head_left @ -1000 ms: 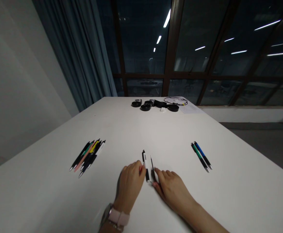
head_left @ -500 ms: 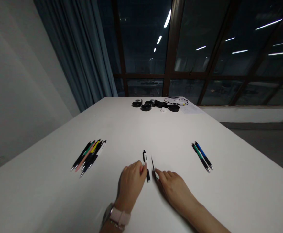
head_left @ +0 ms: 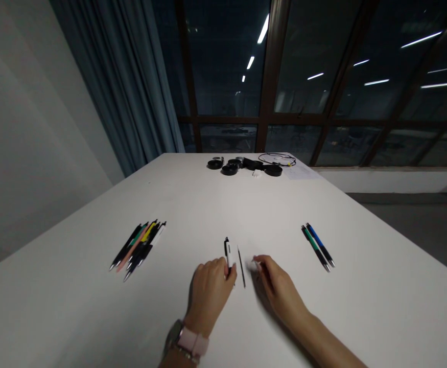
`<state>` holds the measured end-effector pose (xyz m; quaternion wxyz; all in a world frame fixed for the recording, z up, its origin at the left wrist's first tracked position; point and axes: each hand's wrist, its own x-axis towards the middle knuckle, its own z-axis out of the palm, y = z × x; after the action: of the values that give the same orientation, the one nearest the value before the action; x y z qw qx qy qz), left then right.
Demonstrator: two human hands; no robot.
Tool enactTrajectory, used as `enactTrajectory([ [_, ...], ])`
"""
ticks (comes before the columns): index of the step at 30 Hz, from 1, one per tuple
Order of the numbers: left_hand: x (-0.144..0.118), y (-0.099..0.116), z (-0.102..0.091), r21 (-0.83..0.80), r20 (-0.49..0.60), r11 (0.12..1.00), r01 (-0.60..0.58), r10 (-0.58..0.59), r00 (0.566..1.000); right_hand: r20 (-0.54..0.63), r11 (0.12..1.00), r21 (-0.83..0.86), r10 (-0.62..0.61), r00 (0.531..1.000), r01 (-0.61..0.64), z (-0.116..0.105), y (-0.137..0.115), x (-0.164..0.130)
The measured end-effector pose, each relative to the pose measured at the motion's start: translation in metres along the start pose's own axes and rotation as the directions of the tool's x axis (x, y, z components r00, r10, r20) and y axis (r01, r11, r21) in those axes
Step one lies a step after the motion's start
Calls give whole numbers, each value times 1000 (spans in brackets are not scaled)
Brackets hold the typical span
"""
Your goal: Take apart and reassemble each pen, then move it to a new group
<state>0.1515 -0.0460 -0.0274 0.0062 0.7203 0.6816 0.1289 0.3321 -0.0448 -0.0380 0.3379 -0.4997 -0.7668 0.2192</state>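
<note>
Both hands are resting low on the white table [head_left: 73, 306]. Far to the left of them, a bunch of pens [head_left: 139, 244] is lying fanned out, well apart from either hand. Next, the left hand [head_left: 209, 291], wearing a pink-strapped watch [head_left: 192, 341], is pressing its fingertips on the lower end of a black-and-white pen [head_left: 228, 252], which is pointing away from the person. Just right of it, a thin dark refill [head_left: 241, 259] is lying bare in the gap between the hands. The right hand [head_left: 280, 289] is pinching a small white piece [head_left: 254, 264], too blurred to identify. Farther right, a green pen [head_left: 314, 247] and a blue pen [head_left: 320, 244] are lying side by side.
</note>
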Motion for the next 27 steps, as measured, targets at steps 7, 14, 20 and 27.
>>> enactTrajectory([
  [7,1,9,-4,42,35,999,-10,9,999,82,965,-263,25,996,-2,4,-18,5],
  [14,2,3,-5,-49,74,998,34,-31,997,166,855,-513,11,986,77,13,-27,9],
  [20,6,-9,2,-331,61,929,168,-157,986,210,810,-579,32,977,98,20,-31,12],
  [27,14,-16,21,-816,111,528,235,-256,960,335,738,-644,33,941,203,24,-35,22],
])
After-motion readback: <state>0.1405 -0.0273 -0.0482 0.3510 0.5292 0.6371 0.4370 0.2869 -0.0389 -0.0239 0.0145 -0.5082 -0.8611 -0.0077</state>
